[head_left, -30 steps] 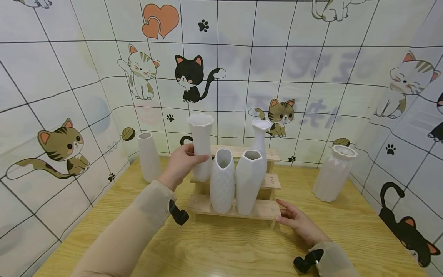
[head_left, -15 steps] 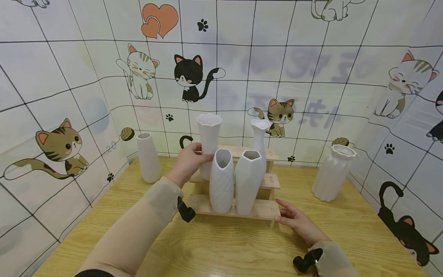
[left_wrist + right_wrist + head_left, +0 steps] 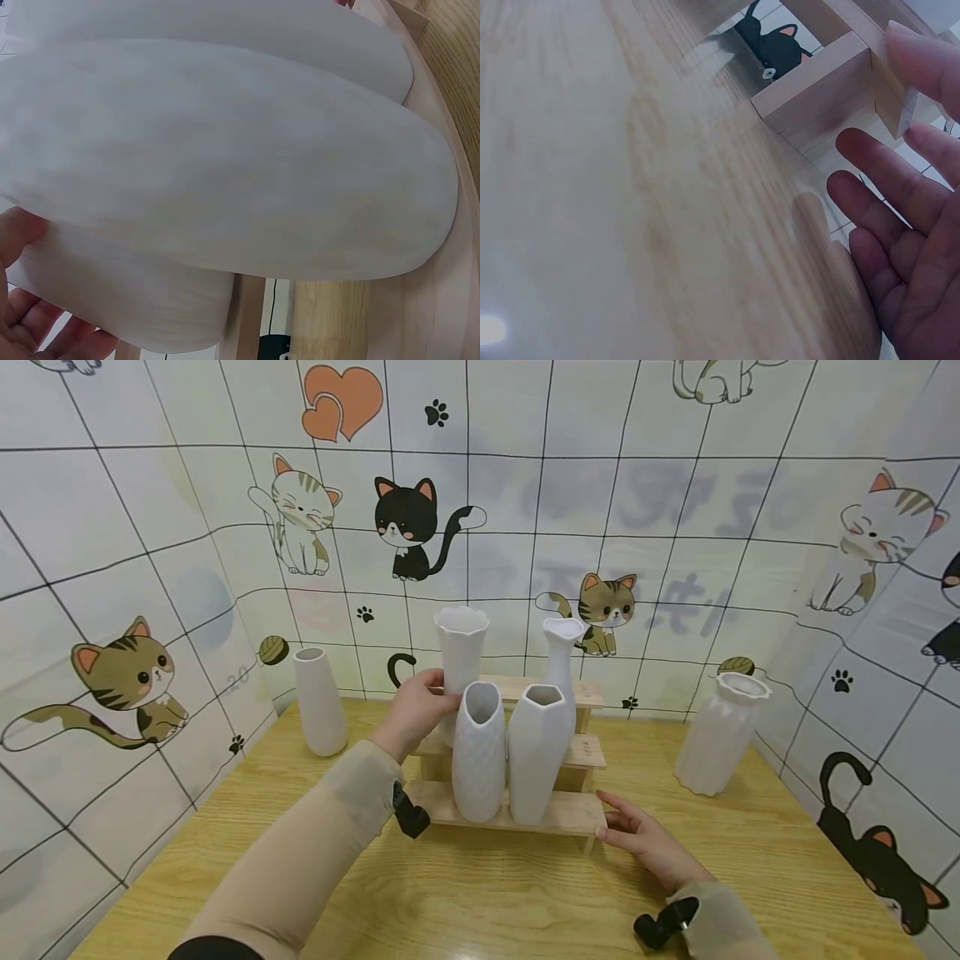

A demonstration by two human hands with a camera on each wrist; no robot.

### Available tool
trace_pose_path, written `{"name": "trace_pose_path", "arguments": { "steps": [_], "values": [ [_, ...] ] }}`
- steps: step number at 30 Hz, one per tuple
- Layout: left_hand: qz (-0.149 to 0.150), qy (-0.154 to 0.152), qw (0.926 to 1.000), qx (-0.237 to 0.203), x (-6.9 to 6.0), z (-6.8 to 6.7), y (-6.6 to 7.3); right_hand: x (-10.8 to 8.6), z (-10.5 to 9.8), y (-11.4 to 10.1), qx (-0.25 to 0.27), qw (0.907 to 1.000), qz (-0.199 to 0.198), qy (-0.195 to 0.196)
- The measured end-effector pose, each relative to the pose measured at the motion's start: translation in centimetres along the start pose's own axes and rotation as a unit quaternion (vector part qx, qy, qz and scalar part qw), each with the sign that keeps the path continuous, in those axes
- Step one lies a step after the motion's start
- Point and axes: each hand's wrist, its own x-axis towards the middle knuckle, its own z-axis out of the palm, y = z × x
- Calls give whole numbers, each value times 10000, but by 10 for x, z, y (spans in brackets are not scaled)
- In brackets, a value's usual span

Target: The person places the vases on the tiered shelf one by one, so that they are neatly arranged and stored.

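Note:
My left hand point(image 3: 414, 712) grips a tall white vase with a wavy rim point(image 3: 461, 647), thumb in front and fingers behind. Its base is level with the left of the middle step of a three-step wooden stand point(image 3: 435, 806); contact is partly hidden. A textured white vase point(image 3: 480, 768) and a faceted white vase point(image 3: 536, 760) stand upright on the lowest step. Behind them rises a slender-necked vase point(image 3: 561, 652), its foot hidden. My right hand point(image 3: 648, 843) pinches the right end of the lowest step, with the other fingers free beneath in the right wrist view.
On the wooden table point(image 3: 480, 893), a plain white vase point(image 3: 320, 706) stands at the back left. A pleated white vase point(image 3: 720, 735) stands to the right of the stand. Cat-print sheeting point(image 3: 502, 493) walls the back and both sides.
My left hand has moved the wavy-rimmed vase a little to the right, further behind the textured vase. My right hand stays at the stand's end.

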Motion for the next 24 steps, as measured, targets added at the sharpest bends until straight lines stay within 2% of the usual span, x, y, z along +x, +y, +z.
{"name": "trace_pose_path", "arguments": {
  "steps": [9,24],
  "values": [
    [-147,-39,9998,84,1,1,-2,0,2,-1,12,10000,-22,-1],
    [-40,-32,10000,9,5,7,-3,0,0,-1,41,10000,13,-24]
  ]
}}
